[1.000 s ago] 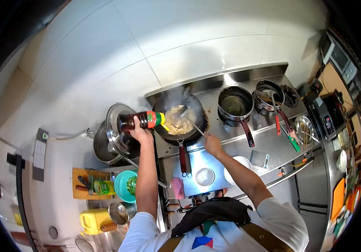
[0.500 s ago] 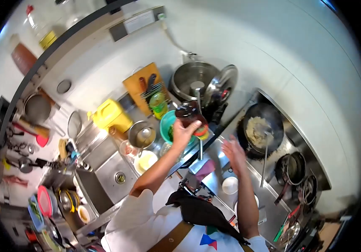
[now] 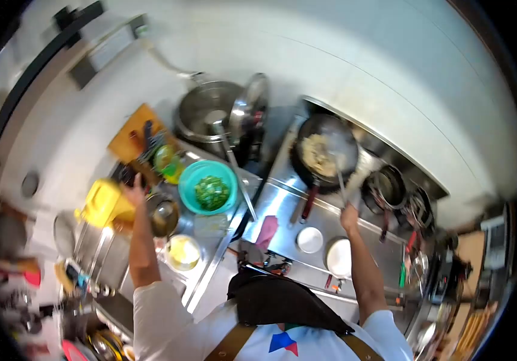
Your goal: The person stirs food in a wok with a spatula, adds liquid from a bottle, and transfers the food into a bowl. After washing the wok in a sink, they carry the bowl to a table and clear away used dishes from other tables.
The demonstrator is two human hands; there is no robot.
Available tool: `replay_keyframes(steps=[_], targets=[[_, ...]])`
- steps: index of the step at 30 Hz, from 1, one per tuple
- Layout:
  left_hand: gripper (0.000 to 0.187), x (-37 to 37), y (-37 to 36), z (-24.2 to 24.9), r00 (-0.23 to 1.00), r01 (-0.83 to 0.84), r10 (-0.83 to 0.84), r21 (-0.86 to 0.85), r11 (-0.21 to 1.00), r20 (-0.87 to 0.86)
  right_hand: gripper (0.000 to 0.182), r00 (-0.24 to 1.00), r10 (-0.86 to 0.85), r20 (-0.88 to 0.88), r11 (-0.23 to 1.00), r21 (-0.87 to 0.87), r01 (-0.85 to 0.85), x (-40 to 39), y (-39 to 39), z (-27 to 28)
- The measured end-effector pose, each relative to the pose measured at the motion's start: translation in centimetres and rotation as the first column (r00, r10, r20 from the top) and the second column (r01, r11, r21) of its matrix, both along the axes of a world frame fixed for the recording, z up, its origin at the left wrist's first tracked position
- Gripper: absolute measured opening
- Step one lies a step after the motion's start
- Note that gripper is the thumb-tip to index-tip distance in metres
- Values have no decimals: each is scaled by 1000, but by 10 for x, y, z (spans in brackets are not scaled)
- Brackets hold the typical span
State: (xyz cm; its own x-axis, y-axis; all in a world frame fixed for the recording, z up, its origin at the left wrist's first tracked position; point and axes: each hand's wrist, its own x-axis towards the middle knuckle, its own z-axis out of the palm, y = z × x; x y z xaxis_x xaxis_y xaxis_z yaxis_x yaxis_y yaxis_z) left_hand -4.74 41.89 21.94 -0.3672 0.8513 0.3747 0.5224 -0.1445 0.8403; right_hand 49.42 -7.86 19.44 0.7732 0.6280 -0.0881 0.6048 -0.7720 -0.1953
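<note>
Head view: left hand [image 3: 133,194] reaches left-centre beside the yellow jug [image 3: 103,203], its grip unclear in blur, amid crowded pots. Right hand [image 3: 349,215] now clasps the ladle [image 3: 338,177] in the wok [image 3: 321,153]; the sauce bottle held earlier is gone.

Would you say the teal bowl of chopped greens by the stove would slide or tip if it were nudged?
The teal bowl looks wide and low, so it would likely slide rather than tip. It appears plastic and lightly filled, probably light. The steel counter looks smooth, perhaps slippery.

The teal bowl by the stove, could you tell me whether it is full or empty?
Not empty: the teal bowl holds a heap of chopped greens.
</note>
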Motion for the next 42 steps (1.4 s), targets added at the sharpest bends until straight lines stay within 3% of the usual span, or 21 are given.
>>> replay_keyframes(steps=[1, 4, 6, 11, 13, 14, 16, 17, 18, 20, 21, 22, 23, 24, 25, 27, 29, 33, 37, 39, 42], targets=[[65, -9, 13, -28, 933, 202, -231, 130, 971, 276, 34, 988, -129, -90, 978, 154, 141, -12, 4, 20], [82, -20, 13, -56, 957, 151, -134, -47, 987, 258, 30, 998, -35, -52, 999, 12, 35, -20, -16, 77], [73, -17, 3, -42, 881, 313, -298, 20, 950, 367, 26, 992, 118, -53, 988, -97, -122, -26, -28, 124], [56, -31, 12, -77, 850, 377, -356, 23, 926, 389, 22, 1000, -17, -8, 992, -126, 16, -14, 1, 113], [54, 3, -51, -10, 989, -26, 59, -230, 973, 134, 21, 1000, 11, 23, 1000, 11, -12, -5, 12, 90], [54, 20, -74, 6, 990, -20, 51, -229, 973, 132, 21, 1000, 4, 21, 1000, 12, -4, -4, 15, 86], [55, 59, -127, 32, 998, 37, -47, 280, 959, 29, 24, 998, 36, -45, 999, -19, -37, -1, 15, 80], [53, 98, -171, 68, 935, 187, -267, 316, 930, 234, 24, 998, 27, -48, 999, -20, -28, -2, 8, 91], [49, 128, -202, 90, 949, 267, -303, 296, 917, 85, 22, 996, 79, -43, 996, -39, -80, -7, 1, 116], [32, 189, -251, 74, 756, 548, -618, 309, 777, 215, 22, 987, 161, -3, 981, -109, -160, 10, -19, 129], [33, 218, -261, 49, 457, 816, -824, 211, 538, 335, 21, 978, 207, -40, 969, -129, -211, -6, -18, 178], [32, 256, -279, 41, 358, 902, -906, 167, 398, 226, 21, 975, 221, -41, 959, -172, -224, -6, -22, 198], [36, 296, -301, 31, 348, 937, -826, -150, 315, 442, 21, 971, 234, -41, 948, -213, -237, -5, -26, 212], [49, 342, -308, -33, 360, 930, -838, -232, 286, 409, 21, 972, 232, -37, 949, -212, -234, -6, -29, 227], [54, 367, -316, -32, 299, 932, -721, -352, 81, 625, 24, 972, 231, -46, 936, -262, -234, -7, -31, 241], [37, 392, -315, -19, 217, 856, -288, -324, -403, 933, 28, 974, 222, -49, 925, -306, -226, -6, -34, 249], [27, 410, -311, -29, 244, 809, -296, -362, -462, 923, 23, 971, 221, -90, 903, -357, -238, -5, -32, 249], [27, 426, -312, 11, 231, 852, -506, -424, -308, 831, 21, 985, 160, -69, 972, -161, -169, 15, -21, 173], [20, 404, -337, 7, 181, 898, -670, -399, -187, 720, 20, 992, 94, -79, 994, -52, -98, -11, -39, 192], [20, 370, -364, -26, 316, 874, -800, -485, 36, 510, 31, 965, 256, 54, 967, -12, -256, -22, -71, 209], [22, 356, -360, 39, 263, 847, -664, -497, -188, 700, 29, 966, 257, -27, 964, -60, -258, -31, -59, 213]])
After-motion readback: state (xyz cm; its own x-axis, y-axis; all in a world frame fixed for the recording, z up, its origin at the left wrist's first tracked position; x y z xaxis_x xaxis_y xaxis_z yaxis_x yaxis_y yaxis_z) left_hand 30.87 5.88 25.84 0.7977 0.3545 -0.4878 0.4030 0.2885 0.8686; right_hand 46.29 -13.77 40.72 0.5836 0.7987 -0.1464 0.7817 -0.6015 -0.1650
